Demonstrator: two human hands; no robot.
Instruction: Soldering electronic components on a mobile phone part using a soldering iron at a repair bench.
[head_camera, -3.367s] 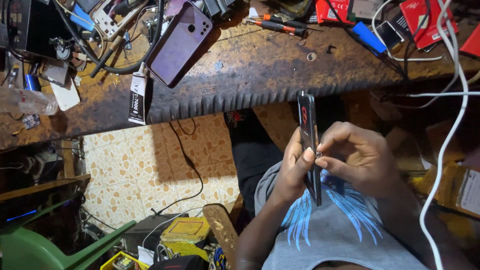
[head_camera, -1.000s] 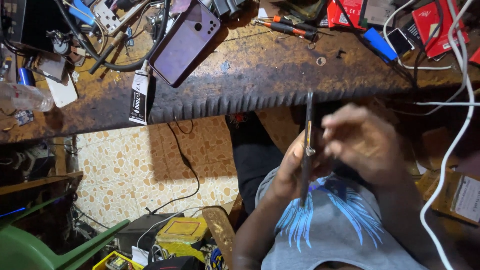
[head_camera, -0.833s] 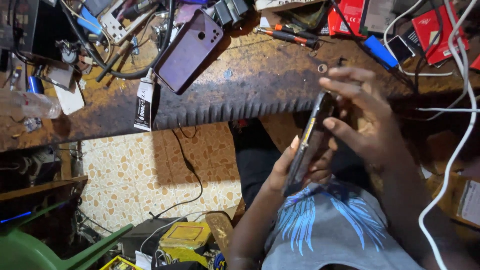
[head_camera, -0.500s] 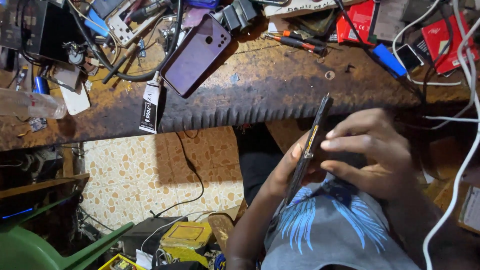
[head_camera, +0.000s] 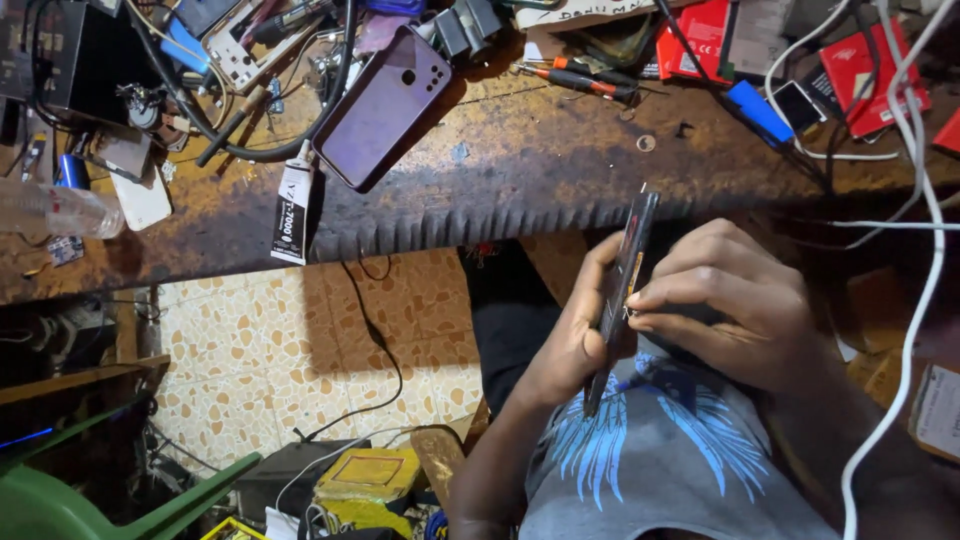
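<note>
My left hand (head_camera: 575, 335) grips a dark phone (head_camera: 624, 285) held edge-on over my lap, just below the worn wooden workbench edge (head_camera: 480, 225). My right hand (head_camera: 735, 300) is closed against the phone's right side, fingertips pinched at its edge near the middle; whether they hold a small tool I cannot tell. A purple phone back (head_camera: 382, 105) lies face down on the bench to the upper left, with a black-and-white glue tube (head_camera: 292, 212) beside it hanging over the edge.
The bench carries black cables (head_camera: 250, 140), a red-handled screwdriver (head_camera: 585, 82), red packets (head_camera: 700, 40), a blue flat part (head_camera: 755, 108) and a clear bottle (head_camera: 55, 210). White cables (head_camera: 915, 250) hang at the right. Below lie tiled floor (head_camera: 300, 340), a green chair (head_camera: 80, 505) and a yellow box (head_camera: 365, 475).
The phone went from upright to tilted and was lifted toward the bench edge, then came back down a little. My right hand shifted along its right edge; my left hand kept its grip.
</note>
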